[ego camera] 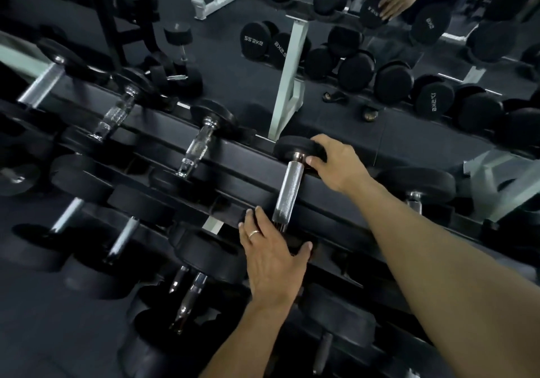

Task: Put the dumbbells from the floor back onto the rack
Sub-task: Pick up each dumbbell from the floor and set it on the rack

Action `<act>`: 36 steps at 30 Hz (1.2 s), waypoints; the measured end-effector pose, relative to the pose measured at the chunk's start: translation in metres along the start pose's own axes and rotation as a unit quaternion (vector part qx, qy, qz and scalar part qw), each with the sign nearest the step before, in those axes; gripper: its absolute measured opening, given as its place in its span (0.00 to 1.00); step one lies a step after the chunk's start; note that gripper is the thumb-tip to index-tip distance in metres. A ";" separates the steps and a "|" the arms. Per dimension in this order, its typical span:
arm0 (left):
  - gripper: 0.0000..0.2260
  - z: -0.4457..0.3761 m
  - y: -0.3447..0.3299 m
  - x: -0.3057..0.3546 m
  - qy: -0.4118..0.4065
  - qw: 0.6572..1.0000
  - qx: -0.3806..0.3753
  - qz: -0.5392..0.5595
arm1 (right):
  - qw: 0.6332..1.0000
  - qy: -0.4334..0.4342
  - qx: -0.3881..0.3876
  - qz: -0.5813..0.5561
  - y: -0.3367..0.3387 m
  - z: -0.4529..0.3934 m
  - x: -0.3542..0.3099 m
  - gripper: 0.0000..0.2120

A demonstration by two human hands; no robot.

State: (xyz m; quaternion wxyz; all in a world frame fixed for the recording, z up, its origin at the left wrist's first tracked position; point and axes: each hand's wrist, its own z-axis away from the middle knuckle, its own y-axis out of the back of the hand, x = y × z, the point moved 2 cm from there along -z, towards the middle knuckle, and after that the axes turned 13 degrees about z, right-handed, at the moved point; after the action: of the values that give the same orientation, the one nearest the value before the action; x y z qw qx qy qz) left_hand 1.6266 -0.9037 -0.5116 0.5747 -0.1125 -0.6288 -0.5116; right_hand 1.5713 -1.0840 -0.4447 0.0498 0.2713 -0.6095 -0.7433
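A black dumbbell with a knurled steel handle lies across the top tier of the dark rack. My right hand grips its far rubber head at the rack's back edge. My left hand covers its near head, fingers spread over it, a ring on one finger. The near head is mostly hidden under that hand.
Several other dumbbells fill the top tier to the left, and more sit on the lower tiers. A wall mirror behind the rack reflects dumbbells, a white rack post and my hand. Another dumbbell lies to the right.
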 end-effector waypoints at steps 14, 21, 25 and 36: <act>0.51 -0.007 0.005 -0.010 -0.037 0.999 -0.024 0.008 | 0.998 0.024 0.047 0.019 -0.002 0.001 0.022 0.13; 0.51 -0.006 0.006 -0.009 -0.030 0.999 -0.021 0.005 | 0.999 0.014 0.048 0.010 -0.004 0.002 0.022 0.11; 0.51 -0.006 0.006 -0.008 -0.030 0.999 -0.026 -0.007 | 0.999 0.009 0.035 0.021 -0.002 0.006 0.016 0.13; 0.39 0.054 0.008 0.011 -0.121 0.992 -0.010 0.039 | 0.995 -0.021 0.075 0.056 0.027 0.098 0.031 0.24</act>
State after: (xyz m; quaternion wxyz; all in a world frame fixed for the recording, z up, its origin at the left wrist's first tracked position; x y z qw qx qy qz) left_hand 1.5960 -0.8630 -0.4887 0.5128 -0.2036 -0.6835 -0.4779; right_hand 1.4927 -1.0176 -0.4198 0.0580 0.2243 -0.6787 -0.6969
